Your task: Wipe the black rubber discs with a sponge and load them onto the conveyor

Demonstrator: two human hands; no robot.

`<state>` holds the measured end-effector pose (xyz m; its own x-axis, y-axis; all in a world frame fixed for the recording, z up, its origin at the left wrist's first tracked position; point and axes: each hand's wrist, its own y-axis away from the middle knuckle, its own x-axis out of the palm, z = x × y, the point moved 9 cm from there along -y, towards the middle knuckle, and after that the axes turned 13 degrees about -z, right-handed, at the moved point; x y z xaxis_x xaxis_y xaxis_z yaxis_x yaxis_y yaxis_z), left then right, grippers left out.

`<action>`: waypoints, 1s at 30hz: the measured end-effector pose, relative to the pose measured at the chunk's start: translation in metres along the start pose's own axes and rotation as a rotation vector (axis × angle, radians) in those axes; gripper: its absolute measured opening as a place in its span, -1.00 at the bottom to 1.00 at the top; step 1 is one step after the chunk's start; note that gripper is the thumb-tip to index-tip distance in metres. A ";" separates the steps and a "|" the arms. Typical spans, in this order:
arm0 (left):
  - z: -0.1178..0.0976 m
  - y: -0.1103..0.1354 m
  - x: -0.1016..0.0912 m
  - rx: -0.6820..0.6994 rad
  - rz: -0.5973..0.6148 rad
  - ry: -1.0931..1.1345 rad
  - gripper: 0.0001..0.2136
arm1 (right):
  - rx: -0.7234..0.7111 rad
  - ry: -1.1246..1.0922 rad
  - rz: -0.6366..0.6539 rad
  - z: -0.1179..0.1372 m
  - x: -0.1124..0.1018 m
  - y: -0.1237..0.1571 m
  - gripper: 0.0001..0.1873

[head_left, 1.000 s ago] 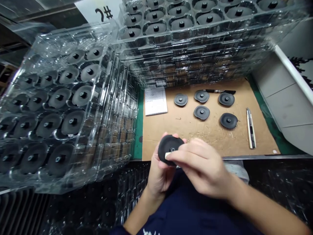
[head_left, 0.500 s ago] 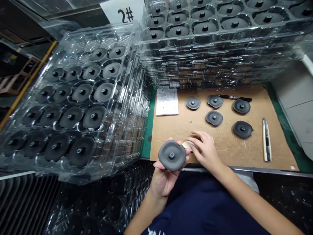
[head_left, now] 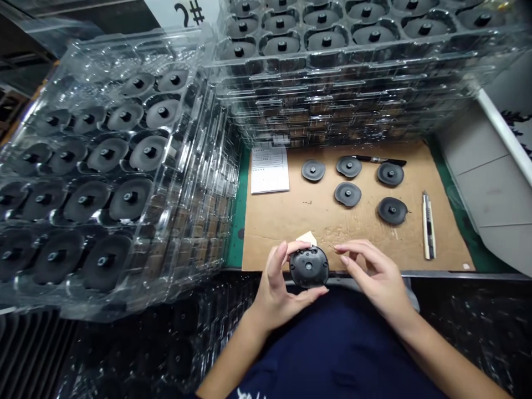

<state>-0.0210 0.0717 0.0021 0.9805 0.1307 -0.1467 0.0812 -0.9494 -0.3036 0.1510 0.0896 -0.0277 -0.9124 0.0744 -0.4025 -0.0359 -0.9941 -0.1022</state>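
Beyond the fingers lies a cardboard sheet (head_left: 291,221), with a pale scrap (head_left: 308,238) just past them. A black round disc (head_left: 309,267) is clamped by the left hand (head_left: 276,293); the right hand's (head_left: 374,277) fingers are kept apart, just beside it.

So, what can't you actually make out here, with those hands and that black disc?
Head view only:
- Underside of the disc: hidden by the left hand.
- Pale scrap: partly hidden behind the disc.
- Print on the sheet: too small to read.
- Sign: cut off by the top edge.
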 end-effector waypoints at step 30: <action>0.001 0.001 0.023 -0.386 0.066 0.185 -0.02 | 0.242 -0.327 0.357 0.013 -0.006 -0.008 -0.86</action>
<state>0.0012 0.0744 -0.0024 0.9986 0.0457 0.0280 0.0434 -0.9958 0.0804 0.1510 0.0957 -0.0125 -0.9629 -0.2615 -0.0660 0.2419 -0.9457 0.2172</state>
